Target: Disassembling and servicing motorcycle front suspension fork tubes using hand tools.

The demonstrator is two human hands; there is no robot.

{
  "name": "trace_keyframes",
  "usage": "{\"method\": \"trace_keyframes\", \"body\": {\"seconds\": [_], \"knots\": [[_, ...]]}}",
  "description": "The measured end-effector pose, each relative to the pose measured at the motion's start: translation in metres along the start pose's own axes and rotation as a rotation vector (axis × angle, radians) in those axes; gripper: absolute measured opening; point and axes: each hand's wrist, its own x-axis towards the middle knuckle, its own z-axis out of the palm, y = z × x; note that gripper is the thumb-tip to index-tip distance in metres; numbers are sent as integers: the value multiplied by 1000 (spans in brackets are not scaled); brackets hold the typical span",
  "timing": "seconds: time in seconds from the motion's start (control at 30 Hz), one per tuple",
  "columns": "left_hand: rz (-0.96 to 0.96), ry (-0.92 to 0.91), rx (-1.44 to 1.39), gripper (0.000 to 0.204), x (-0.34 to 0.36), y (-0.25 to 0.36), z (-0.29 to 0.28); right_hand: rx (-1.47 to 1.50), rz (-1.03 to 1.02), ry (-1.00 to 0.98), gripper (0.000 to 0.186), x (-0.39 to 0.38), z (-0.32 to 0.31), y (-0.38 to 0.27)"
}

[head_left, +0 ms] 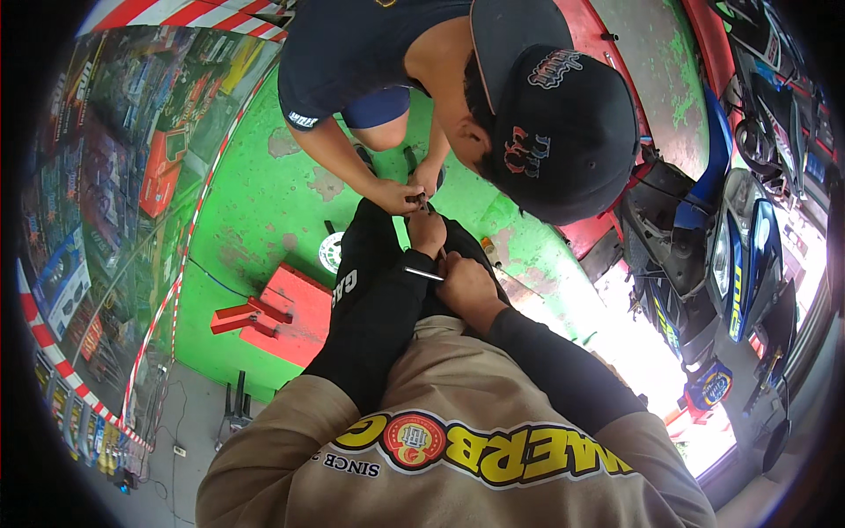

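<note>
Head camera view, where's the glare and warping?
In the head view, glare whites out the ground at right; the fisheye bows the red-and-white striped tape at left; also in the head view, the slim silver metal rod at the bare right hand looks bright.

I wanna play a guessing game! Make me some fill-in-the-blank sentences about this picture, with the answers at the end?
1. The thin silver metal rod juts from the camera wearer's own ____ hand.
2. The worn, painted floor is mostly ____.
3. The round white disc lies to the ____ of that hand.
4. The low, boxy stand on the floor is painted ____.

Missing words: right; green; left; red.
</note>
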Motion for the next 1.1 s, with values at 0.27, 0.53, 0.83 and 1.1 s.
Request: {"method": "trace_keyframes", "body": {"seconds": [0.27, 0.53, 0.83, 1.1], "knots": [[-111, -183, -15, 18, 2, 5, -5, -43, 0, -16, 28, 0, -3, 0], [-65, -43, -96, 16, 3, -1, 5, -37, -51, -25, 27, -3, -12, -8], [100, 421, -153, 18, 5, 1, 7, -66, 1, -31, 29, -1, -3, -10], [-171, -61, -117, 24, 2, -10, 4, -56, -5, -15, 30, -1, -1, -11]]}}
